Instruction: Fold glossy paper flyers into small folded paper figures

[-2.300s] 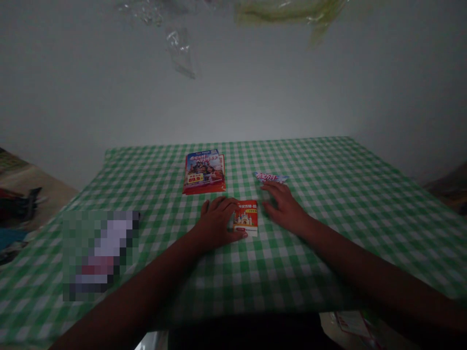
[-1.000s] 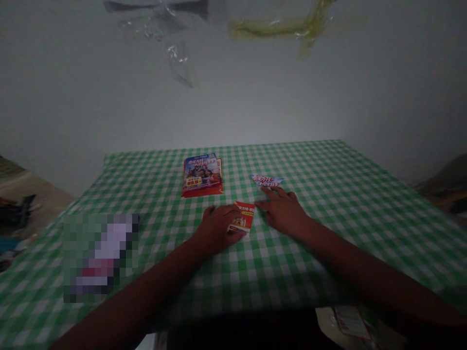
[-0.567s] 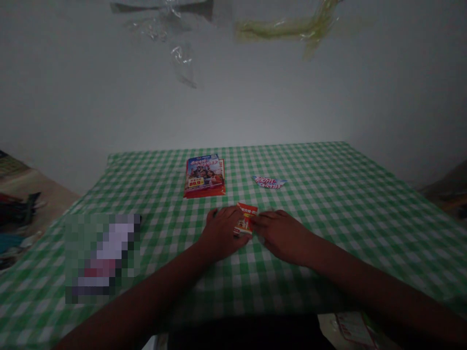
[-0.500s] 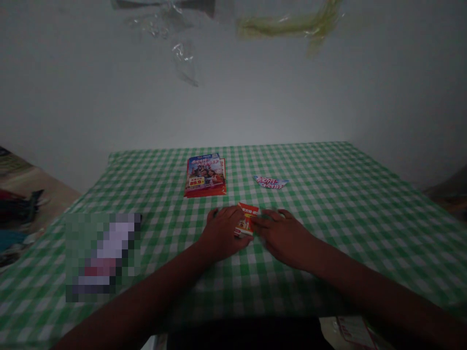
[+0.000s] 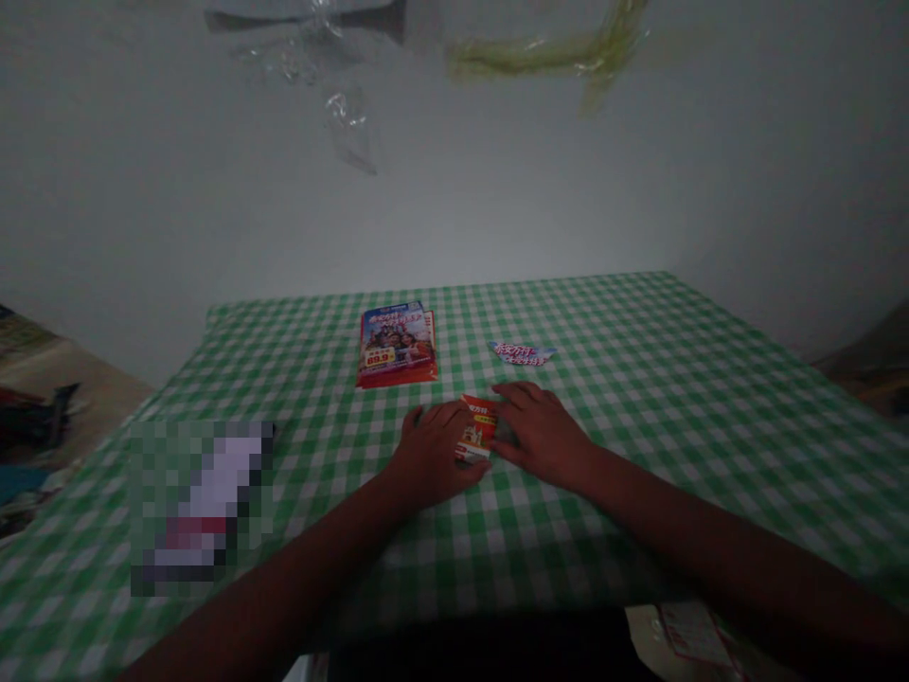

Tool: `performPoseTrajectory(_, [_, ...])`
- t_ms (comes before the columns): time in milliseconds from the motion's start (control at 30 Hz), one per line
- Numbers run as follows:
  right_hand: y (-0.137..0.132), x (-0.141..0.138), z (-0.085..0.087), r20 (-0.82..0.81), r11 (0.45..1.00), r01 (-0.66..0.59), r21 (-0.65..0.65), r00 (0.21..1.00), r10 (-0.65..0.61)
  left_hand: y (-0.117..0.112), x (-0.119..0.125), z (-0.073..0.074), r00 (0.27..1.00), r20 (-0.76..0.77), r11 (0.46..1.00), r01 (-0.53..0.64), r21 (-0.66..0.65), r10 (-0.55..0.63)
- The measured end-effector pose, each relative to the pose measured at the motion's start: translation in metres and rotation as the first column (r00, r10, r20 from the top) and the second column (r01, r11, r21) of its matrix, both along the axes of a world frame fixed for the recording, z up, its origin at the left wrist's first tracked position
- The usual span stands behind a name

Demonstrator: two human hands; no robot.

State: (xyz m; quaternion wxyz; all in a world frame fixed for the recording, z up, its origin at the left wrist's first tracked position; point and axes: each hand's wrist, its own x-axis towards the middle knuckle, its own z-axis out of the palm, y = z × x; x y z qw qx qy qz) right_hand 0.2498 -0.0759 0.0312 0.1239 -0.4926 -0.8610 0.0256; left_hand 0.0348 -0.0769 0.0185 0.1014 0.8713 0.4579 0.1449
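A small red and white leaflet [image 5: 475, 431] with a castle picture lies on the green gingham tablecloth [image 5: 639, 455], looking narrow and possibly folded. My left hand [image 5: 435, 447] presses on its left side, with the fingers over its lower left part. My right hand [image 5: 540, 434] lies flat, its fingers apart, touching the leaflet's right edge. Farther back, a stack of colourful travel brochures [image 5: 396, 348] lies beyond my left hand. A small blue and pink paper strip [image 5: 522, 353] lies beyond my right hand, untouched.
A pixelated patch [image 5: 203, 507] covers part of the cloth at the left. A white wall [image 5: 454, 189] rises behind the table, with clear plastic film [image 5: 341, 118] near the top. Papers [image 5: 692, 635] lie below the table's near edge.
The leaflet now looks narrower than in the oldest frame. My right hand has come from near the paper strip to the leaflet's right edge, and has shifted slightly farther back since the last frame.
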Motion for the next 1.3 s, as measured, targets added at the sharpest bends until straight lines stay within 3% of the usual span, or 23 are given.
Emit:
performPoseTrajectory(100, [0.005, -0.001, -0.015, -0.031, 1.0, -0.007, -0.018, 0.999, 0.007, 0.001, 0.0, -0.001, 1.0, -0.001, 1.0, -0.008, -0.005, 0.008])
performPoseTrajectory(200, [0.02, 0.006, -0.025, -0.035, 0.991, 0.124, -0.041, 0.991, -0.126, 0.001, 0.0, -0.002, 1.0, -0.003, 1.0, 0.002, -0.012, -0.002])
performPoseTrajectory(567, [0.046, 0.012, -0.028, -0.202, 0.96, 0.279, -0.023, 0.939, -0.278, -0.001, -0.001, 0.002, 1.0, -0.005, 0.999, 0.02, -0.044, -0.02])
performPoseTrajectory(700, [0.044, 0.016, -0.028, -0.267, 0.977, 0.214, 0.007, 0.942, -0.204, -0.001, -0.009, 0.01, 0.983, -0.036, 0.98, 0.175, -0.093, -0.179])
performPoseTrajectory(800, [0.041, 0.021, -0.025, -0.361, 0.997, 0.062, 0.056, 0.932, -0.038, 0.002, -0.017, 0.013, 0.958, -0.049, 0.956, 0.279, -0.095, -0.284])
performPoseTrajectory(933, [0.037, 0.024, -0.017, -0.381, 0.977, -0.204, 0.062, 0.9, 0.212, 0.008, -0.024, 0.012, 0.959, -0.06, 0.96, 0.272, -0.064, -0.275])
performPoseTrajectory(1067, [0.019, 0.014, -0.002, -0.301, 0.936, -0.352, -0.022, 0.895, 0.33, 0.001, -0.02, 0.013, 0.959, -0.115, 0.966, 0.256, -0.039, -0.259])
performPoseTrajectory(1200, [-0.008, -0.004, 0.012, -0.141, 0.951, -0.3, -0.071, 0.947, 0.288, -0.02, -0.008, 0.016, 0.96, -0.226, 0.985, 0.171, 0.015, -0.163])
performPoseTrajectory(1300, [-0.022, -0.013, 0.012, -0.025, 0.973, -0.217, -0.084, 0.976, 0.216, -0.032, -0.001, 0.014, 0.962, -0.261, 0.995, 0.09, 0.041, -0.076])
